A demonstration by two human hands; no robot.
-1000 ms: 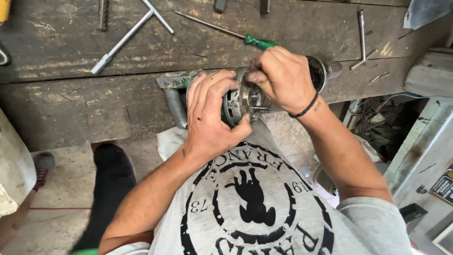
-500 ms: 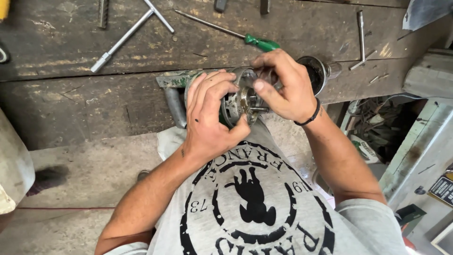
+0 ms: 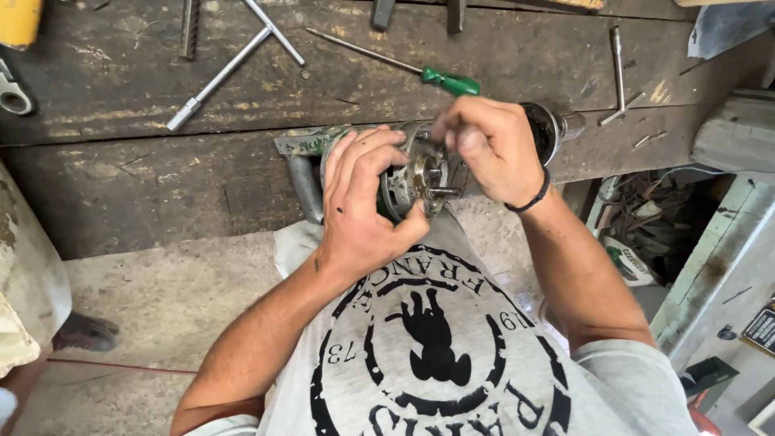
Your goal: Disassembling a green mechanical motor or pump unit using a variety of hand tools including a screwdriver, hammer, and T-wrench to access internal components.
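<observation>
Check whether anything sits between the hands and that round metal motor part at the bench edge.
Nothing visible does. The left hand already grips the round metal motor part from its near side, and the right hand has its fingertips on the top rim. The green-handled screwdriver lies apart on the workbench behind.

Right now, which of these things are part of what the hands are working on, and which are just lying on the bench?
In hand:
left hand
right hand
round metal motor part

Lying about:
green-handled screwdriver
T-handle wrench
small rod tool
wooden bench
</observation>
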